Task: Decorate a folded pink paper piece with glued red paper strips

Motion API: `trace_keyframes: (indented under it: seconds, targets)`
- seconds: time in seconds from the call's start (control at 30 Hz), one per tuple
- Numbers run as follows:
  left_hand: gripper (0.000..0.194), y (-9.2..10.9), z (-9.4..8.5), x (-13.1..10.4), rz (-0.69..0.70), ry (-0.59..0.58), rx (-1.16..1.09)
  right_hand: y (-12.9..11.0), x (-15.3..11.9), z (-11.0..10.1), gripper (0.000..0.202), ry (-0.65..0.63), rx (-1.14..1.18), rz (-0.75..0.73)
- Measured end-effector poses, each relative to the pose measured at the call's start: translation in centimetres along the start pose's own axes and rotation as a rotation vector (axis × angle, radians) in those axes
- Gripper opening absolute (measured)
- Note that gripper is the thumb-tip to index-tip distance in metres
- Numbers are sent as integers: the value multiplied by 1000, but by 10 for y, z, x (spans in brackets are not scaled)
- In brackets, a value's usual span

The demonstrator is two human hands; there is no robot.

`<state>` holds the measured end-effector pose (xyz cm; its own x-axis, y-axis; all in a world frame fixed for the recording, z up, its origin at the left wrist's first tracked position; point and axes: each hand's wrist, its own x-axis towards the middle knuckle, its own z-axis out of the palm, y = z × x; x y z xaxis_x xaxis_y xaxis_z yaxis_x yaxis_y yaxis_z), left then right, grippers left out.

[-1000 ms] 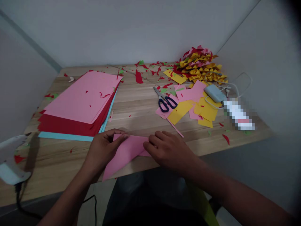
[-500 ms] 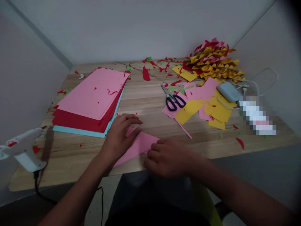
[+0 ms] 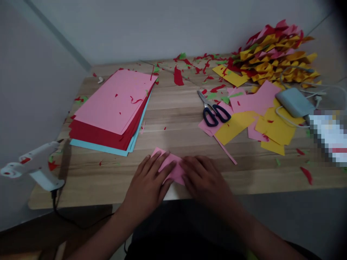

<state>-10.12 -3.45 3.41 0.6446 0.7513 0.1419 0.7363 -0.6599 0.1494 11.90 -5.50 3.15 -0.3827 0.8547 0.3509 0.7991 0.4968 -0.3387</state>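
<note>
A piece of pink paper point(image 3: 177, 172) lies at the table's front edge between my hands, smaller than before and apparently folded. My left hand point(image 3: 151, 177) rests on its left part, fingers spread and lying flat. At the paper's right edge is my right hand point(image 3: 204, 178), its fingers close together and bent over the edge, the thumb lower down; the fingertips grip the paper there. Part of the paper is hidden beneath both hands. Dark-handled scissors point(image 3: 213, 112) lie beyond my right hand on pink and yellow pieces.
To the left sits a stack of pink, red and blue sheets point(image 3: 116, 101), with a white glue gun point(image 3: 40, 164) nearer me. Yellow paper pieces point(image 3: 276, 124), a power bank point(image 3: 295, 102) and a folded-paper construction point(image 3: 279, 57) occupy the right. Red and green scraps point(image 3: 178, 76) litter the back.
The pink paper now shows a smaller, more compact shape. My left hand has come down flat on it, and my right hand has turned to its right edge. The view has shifted slightly.
</note>
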Motion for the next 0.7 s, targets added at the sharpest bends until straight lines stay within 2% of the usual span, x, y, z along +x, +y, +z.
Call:
trace_keyframes:
  seconds: [0.13,0.27,0.5,0.57,0.7]
  targets:
    - [42,0,-1,-2,-47,-7,-82,2,-10,-2,23,-21,60,22]
    - [42,0,-5,-1,-102,-25,-142,4,-23,-8,20,36,55,96]
    - [53,-3,-6,2,-99,-21,-156,5,-36,-16,17,11,65,188]
    - [55,-5,-5,1,-106,-14,-140,8,-40,-16,17,-8,61,176]
    - [62,-6,-6,-2,-100,-45,-124,14,-50,-15,23,-60,61,27]
